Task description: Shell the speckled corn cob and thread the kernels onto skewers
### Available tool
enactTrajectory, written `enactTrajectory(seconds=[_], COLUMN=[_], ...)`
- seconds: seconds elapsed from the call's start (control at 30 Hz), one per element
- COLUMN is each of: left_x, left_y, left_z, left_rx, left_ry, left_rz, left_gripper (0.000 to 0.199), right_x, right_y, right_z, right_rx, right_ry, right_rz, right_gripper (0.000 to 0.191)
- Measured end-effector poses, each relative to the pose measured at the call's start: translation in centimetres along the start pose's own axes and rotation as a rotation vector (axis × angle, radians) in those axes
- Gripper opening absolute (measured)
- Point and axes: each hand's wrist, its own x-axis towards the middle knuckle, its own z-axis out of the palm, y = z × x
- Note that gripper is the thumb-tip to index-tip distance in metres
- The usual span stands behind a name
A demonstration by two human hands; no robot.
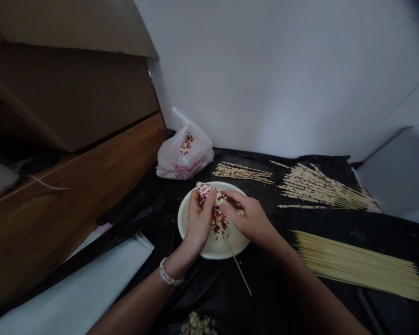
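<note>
A piece of corn cob [206, 190] with white and dark red kernels is held over a white bowl [212, 253]. My left hand [199, 218] wraps round it, thumb on top. From the other side my right hand [246, 214] pinches at its near end with bent fingers; the fingertips are partly hidden. Loose pale and red kernels [220, 225] lie in the bowl under the hands. One thin wooden skewer [240, 271] leans over the bowl's near rim, its lower end on the black sheet.
Behind the bowl stands a tied plastic bag [185, 156]. Skewers threaded with kernels [310, 186] lie at the right, a smaller bundle [237, 172] beside them. Bare skewers [359, 265] lie nearer. A kernel-covered clump [197, 324] shows at the bottom; a cardboard box [77, 88] stands left.
</note>
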Motion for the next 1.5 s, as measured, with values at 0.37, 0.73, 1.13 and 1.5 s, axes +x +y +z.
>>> enactTrajectory(seconds=[0.37,0.73,1.13,1.5], left_x=[-0.6,-0.5,-1.1,-0.6], left_y=[0.6,0.5,1.4,0.6], left_z=[0.4,0.4,0.6,0.3], left_rx=[-0.018,0.044,0.078,0.005], left_ry=[-0.016,-0.011,-0.027,-0.018], left_rz=[-0.004,0.059,0.146,0.014], left_gripper=[0.024,0.021,0.02,0.026], right_x=[0.0,-0.1,-0.4,-0.4], right_y=[0.5,-0.1,-0.2,0.3], right_z=[-0.1,-0.2,0.5,0.4], right_rx=[-0.059,-0.097,-0.086,-0.005], right_ry=[-0.026,-0.039,0.019,-0.019], right_rz=[-0.034,-0.036,0.009,-0.021], right_gripper=[0.033,0.033,0.033,0.041])
